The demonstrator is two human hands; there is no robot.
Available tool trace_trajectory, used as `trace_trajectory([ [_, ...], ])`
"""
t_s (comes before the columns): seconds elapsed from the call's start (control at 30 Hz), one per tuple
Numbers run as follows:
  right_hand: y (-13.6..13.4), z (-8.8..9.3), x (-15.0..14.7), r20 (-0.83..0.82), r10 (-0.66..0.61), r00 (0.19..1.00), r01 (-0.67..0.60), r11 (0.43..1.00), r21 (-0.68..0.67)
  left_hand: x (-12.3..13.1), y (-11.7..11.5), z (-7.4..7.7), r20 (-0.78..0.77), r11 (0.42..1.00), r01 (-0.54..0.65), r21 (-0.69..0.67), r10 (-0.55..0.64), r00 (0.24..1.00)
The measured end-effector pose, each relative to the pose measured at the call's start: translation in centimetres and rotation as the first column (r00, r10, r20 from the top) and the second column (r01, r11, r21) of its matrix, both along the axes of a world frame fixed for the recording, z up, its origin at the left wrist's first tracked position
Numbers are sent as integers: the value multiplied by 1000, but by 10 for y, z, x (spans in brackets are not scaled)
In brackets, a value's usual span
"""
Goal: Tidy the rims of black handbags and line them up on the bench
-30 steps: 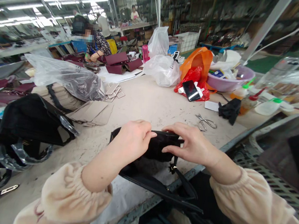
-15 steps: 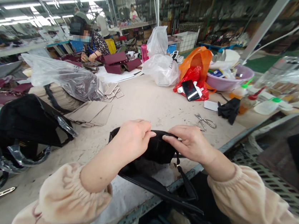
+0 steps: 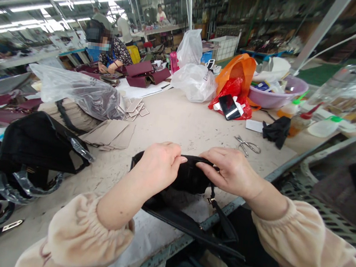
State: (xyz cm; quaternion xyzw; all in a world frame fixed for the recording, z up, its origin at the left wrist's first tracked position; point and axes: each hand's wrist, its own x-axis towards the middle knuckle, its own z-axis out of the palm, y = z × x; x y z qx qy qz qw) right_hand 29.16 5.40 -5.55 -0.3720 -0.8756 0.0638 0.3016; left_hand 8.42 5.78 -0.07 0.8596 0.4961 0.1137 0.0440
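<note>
A black handbag lies open at the table's front edge, its mouth facing me and a strap with a metal buckle hanging at its right. My left hand pinches the far rim of the bag between thumb and fingers. Further right on the same rim, my right hand is closed, thumb on the inner side and fingers over the outside. The stretch of rim between the two hands is visible. Dark lining shows inside the bag. My fingertips partly hide the edge they grip.
Black bags with plastic-wrapped handles stand at left. Beige card pieces lie near a clear plastic bag. Scissors, a phone, a purple basin and bottles are at right. A co-worker sits across.
The view has shifted slightly, so the table items appear a little further right. Both hands keep their hold on the bag's rim, with hardly any movement.
</note>
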Motion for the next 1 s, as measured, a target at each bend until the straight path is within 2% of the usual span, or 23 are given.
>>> trace_trajectory([
  [0.13, -2, 0, -1, -78, -9, 997, 8, 1000, -10, -2, 0, 0, 14, 1000, 2, -2, -2, 1000],
  [0.4, 3, 4, -4, -186, 64, 981, -77, 995, -62, -4, -2, 1, 115, 995, 83, -59, -76, 990],
  [0.53, 4, -4, 2, -257, 25, 966, -59, 990, -128, -4, 1, -3, 117, 997, 70, -31, -66, 991],
  [0.67, 5, -11, 9, -313, -45, 949, -26, 975, -219, -4, 0, -6, 186, 994, 107, 33, -111, 976],
  [0.8, 5, -10, 9, -330, -50, 942, -48, 958, -283, -1, -8, -4, 87, 979, 160, 123, -171, 981],
  [0.9, 3, -10, 7, -337, -46, 940, -46, 964, -261, 1, -12, -3, -23, 975, 140, 170, -138, 990],
  [1.0, -1, -13, 5, -360, -74, 930, -14, 971, -237, 2, -12, -3, -27, 979, 136, 150, -134, 991],
])
